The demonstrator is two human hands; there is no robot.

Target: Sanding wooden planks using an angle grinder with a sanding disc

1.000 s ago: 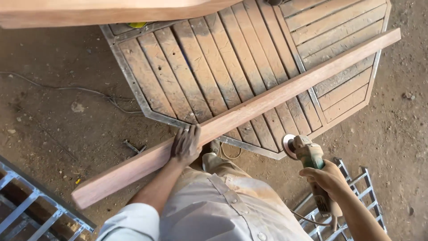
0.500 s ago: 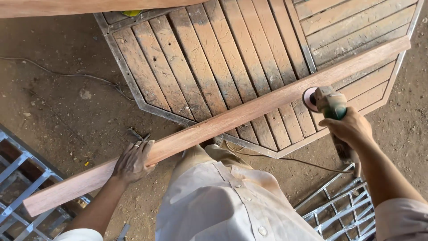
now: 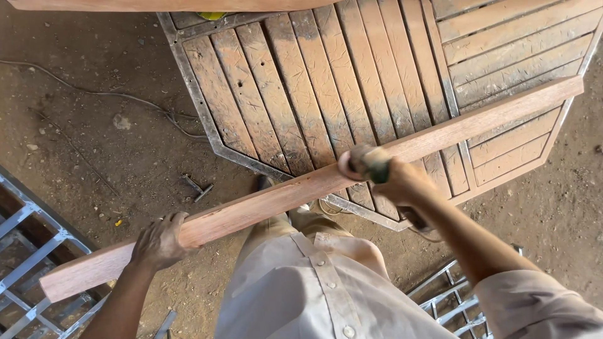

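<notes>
A long reddish wooden plank (image 3: 440, 135) runs diagonally from lower left to upper right, resting across a slatted wooden tabletop (image 3: 326, 81) with a metal frame. My left hand (image 3: 160, 240) grips the plank near its lower left end. My right hand (image 3: 402, 182) holds an angle grinder (image 3: 364, 162), whose disc sits against the plank's near edge at about its middle. The grinder's body is mostly hidden under my hand.
Dirt floor all around. A thin cable (image 3: 94, 94) trails across the ground at left. A metal grille (image 3: 31, 251) lies at lower left and another (image 3: 452, 295) at lower right. Small metal pieces (image 3: 198, 187) lie by the tabletop's edge. Another plank (image 3: 157, 5) crosses the top.
My left hand has slid down the plank toward its lower left end. The right hand brought the grinder leftward along the plank to its middle.
</notes>
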